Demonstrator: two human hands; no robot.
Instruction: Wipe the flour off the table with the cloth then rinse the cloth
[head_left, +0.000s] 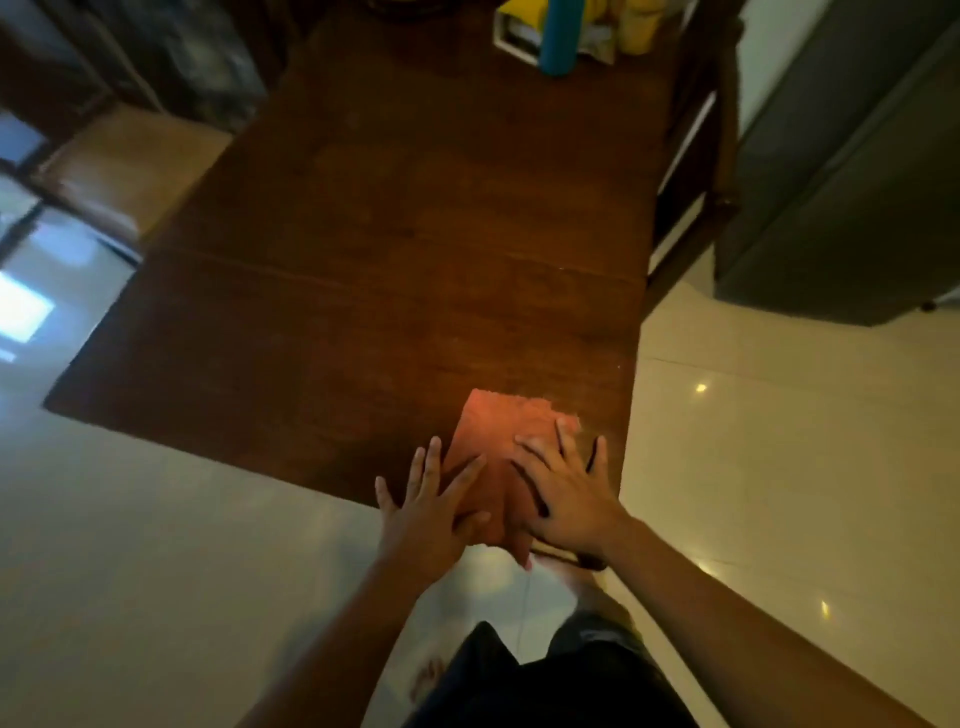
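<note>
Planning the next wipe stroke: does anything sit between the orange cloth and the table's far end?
Nothing visible until the far end, where a teal cylindrical bottle and yellow packages stand. The left hand and right hand both press flat on the orange cloth, at the dark wooden table's near corner.

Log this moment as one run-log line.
stage: wiping | left hand: flat, partly on cloth | right hand: flat on cloth | cloth: near right corner of table | rinse: not yet
</note>
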